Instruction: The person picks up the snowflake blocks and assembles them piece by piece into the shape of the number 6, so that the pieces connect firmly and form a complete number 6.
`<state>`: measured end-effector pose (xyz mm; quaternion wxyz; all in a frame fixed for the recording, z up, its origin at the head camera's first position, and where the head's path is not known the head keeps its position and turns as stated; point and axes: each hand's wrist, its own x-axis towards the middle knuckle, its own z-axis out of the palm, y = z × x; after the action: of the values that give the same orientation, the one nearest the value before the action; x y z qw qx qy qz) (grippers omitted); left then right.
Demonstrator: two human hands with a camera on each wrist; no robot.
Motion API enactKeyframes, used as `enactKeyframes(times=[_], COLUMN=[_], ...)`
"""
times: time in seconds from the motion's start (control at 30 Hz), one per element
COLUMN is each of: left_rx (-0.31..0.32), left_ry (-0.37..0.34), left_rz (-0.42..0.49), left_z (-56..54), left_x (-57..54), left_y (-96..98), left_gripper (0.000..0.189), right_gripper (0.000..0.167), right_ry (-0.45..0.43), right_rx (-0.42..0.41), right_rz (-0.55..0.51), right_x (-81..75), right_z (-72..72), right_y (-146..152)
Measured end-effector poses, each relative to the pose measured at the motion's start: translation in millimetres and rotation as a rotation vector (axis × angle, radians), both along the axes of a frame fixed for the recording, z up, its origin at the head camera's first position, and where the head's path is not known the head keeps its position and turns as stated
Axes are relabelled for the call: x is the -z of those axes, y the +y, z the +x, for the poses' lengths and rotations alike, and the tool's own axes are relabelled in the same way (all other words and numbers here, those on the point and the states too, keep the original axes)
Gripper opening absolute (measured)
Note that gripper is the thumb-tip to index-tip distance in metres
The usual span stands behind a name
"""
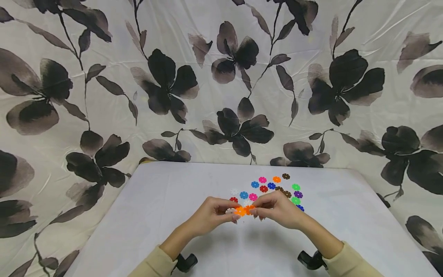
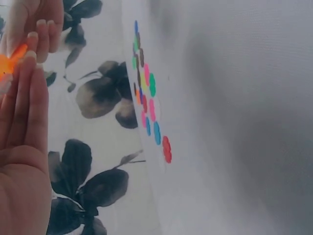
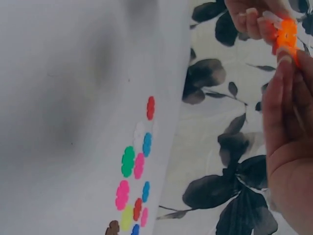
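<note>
Two bright orange flower-shaped plastic discs are held above the table between the hands. The left hand (image 1: 212, 214) pinches the left orange disc (image 1: 240, 211) between thumb and fingers, and a white flower-shaped disc (image 1: 230, 211) shows in its grasp beside the orange. From the other side, the right hand (image 1: 282, 211) pinches the right orange disc (image 1: 249, 209). The two discs meet edge to edge; whether they are slotted together I cannot tell. In the right wrist view the orange piece (image 3: 287, 36) stands between both hands' fingertips.
Behind the hands, several loose flower discs lie flat on the white table (image 1: 145, 215), among them a pink one (image 1: 262, 179), a purple one (image 1: 298, 194) and a red one (image 1: 263, 189). A floral cloth (image 1: 207, 107) hangs beyond the table's far edge. Black wrist mounts (image 1: 187, 263) sit at the sleeves.
</note>
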<state>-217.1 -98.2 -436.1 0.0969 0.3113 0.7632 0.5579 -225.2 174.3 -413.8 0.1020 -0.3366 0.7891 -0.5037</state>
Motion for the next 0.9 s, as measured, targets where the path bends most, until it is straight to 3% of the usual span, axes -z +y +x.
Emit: enactKeyframes(times=[0.13, 0.3, 0.47, 0.7, 0.9], left_rx=[0.049, 0.084, 0.092, 0.064, 0.046], left_ry=[-0.049, -0.029, -0.023, -0.022, 0.002], left_rz=[0.051, 0.105, 0.138, 0.09, 0.026], left_z=[1.1, 0.9, 1.3, 2.1, 0.7], left_x=[-2.2, -3.3, -0.4, 0.8, -0.5], left_y=[-1.0, 1.1, 2.1, 1.6, 1.4], left_gripper=[0.032, 0.031, 0.028, 0.029, 0.029], right_gripper=[0.01, 0.011, 0.011, 0.012, 0.009], right_ry=[0.017, 0.06, 0.05, 0.06, 0.06], right_rx=[-0.062, -0.125, -0.135, -0.13, -0.056], right_rz=[-0.074, -0.161, -0.183, -0.189, -0.098], right_x=[-0.3, -2.0, -2.3, 2.1, 2.0], right_z=[1.1, 1.7, 3.3, 2.4, -0.3], right_y=[0.1, -0.4, -2.3, -3.3, -4.2])
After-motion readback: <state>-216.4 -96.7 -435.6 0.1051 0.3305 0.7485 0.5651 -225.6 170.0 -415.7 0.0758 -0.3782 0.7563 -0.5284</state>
